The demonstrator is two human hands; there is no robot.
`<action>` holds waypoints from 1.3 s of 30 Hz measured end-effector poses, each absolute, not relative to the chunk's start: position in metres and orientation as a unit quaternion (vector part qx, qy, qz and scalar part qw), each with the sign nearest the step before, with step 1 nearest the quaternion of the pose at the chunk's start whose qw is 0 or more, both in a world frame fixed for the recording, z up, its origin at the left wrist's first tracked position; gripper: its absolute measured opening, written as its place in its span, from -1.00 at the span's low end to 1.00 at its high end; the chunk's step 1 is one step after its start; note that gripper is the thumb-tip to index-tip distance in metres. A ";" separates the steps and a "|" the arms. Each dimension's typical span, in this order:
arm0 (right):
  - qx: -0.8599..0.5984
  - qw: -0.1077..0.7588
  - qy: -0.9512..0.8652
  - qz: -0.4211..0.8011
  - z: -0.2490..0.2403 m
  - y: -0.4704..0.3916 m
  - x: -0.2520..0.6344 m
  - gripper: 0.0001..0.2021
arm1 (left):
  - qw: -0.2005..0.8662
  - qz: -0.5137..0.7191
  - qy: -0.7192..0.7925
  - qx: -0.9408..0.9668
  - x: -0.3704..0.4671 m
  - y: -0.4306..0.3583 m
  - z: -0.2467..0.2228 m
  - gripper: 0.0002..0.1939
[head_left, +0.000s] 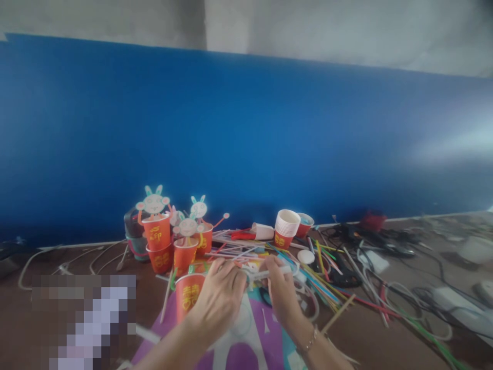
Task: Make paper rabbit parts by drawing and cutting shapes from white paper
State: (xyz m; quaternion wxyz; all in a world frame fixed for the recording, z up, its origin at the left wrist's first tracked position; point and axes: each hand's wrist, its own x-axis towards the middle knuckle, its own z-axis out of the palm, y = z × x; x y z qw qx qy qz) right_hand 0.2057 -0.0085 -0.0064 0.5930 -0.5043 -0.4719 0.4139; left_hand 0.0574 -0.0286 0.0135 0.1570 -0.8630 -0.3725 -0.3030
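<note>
My right hand (pixel 280 290) is closed around a slim white stick-like thing (pixel 285 270), whose exact kind I cannot make out. Close beside it, my left hand (pixel 225 293) has its fingers curled and pressed together near the thing's left end. What those fingers pinch is hidden. Below both hands lies a purple and white printed sheet (pixel 275 329). An orange paper cup (pixel 188 295) with gold characters stands just left of my left hand. Behind it are more orange cups (pixel 185 257) with paper rabbit figures (pixel 154 203) sticking out of the top.
A stack of white-rimmed paper cups (pixel 287 226) stands at the back, with a tipped cup (pixel 263 231) beside it. Colourful sticks (pixel 319 282) lie scattered behind and right of my hands. Tangled cables (pixel 419 288) cover the right side. A blue panel (pixel 246 144) rises behind everything.
</note>
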 end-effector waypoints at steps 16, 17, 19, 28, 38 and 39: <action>-0.589 0.225 -0.776 0.038 -0.044 -0.004 0.208 -0.51 | 0.087 -0.038 -0.645 -0.758 0.048 -0.010 0.008 -0.70; -0.585 0.219 -0.780 0.033 -0.044 -0.004 0.208 -0.49 | 0.089 -0.033 -0.646 -0.757 0.049 -0.010 0.006 -0.69; -0.577 0.217 -0.787 0.030 -0.044 -0.004 0.208 -0.46 | 0.093 -0.025 -0.647 -0.757 0.050 -0.009 0.002 -0.69; -0.571 0.213 -0.792 0.026 -0.055 0.003 0.212 -0.56 | 0.104 -0.035 -0.625 -0.773 0.051 -0.008 -0.012 -0.67; -0.528 0.421 -0.707 0.209 -0.042 0.016 0.221 -0.66 | 0.008 -0.171 -0.573 -0.802 0.066 -0.006 -0.013 -0.42; -0.519 0.434 -0.699 0.231 -0.038 0.015 0.221 -0.61 | -0.020 -0.194 -0.571 -0.798 0.068 -0.006 -0.013 -0.38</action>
